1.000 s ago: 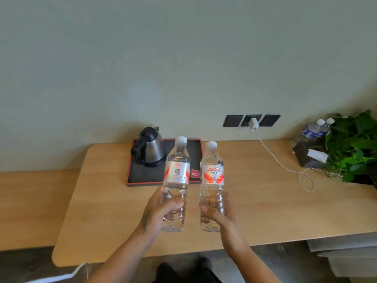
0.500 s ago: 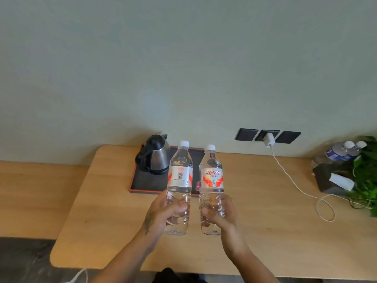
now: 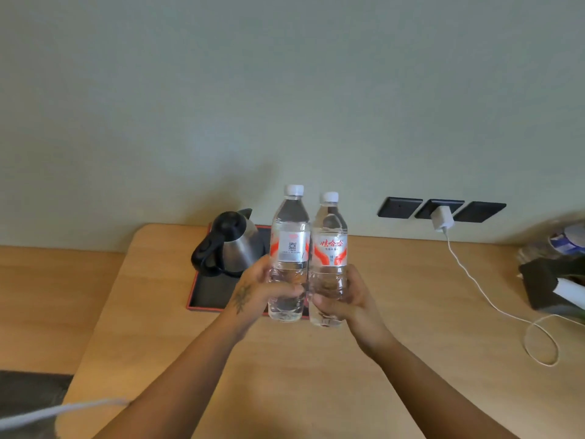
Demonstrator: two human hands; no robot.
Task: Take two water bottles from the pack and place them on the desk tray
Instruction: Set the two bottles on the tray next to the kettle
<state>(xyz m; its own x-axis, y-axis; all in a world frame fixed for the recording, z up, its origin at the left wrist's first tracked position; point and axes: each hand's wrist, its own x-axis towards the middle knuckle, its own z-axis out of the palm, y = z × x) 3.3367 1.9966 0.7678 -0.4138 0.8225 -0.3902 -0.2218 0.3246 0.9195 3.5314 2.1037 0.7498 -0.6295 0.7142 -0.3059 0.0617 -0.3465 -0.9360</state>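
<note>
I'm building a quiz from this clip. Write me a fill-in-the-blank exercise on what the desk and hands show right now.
1. Each hand holds one upright water ____.
2. The kettle stands on the black ____ with a red rim.
3. The white charger is plugged into the ____ of the three wall sockets.
4. The bottle in the left hand shows a QR code; the one in the right hand shows ____ characters.

Missing words: bottle; tray; middle; red
</note>
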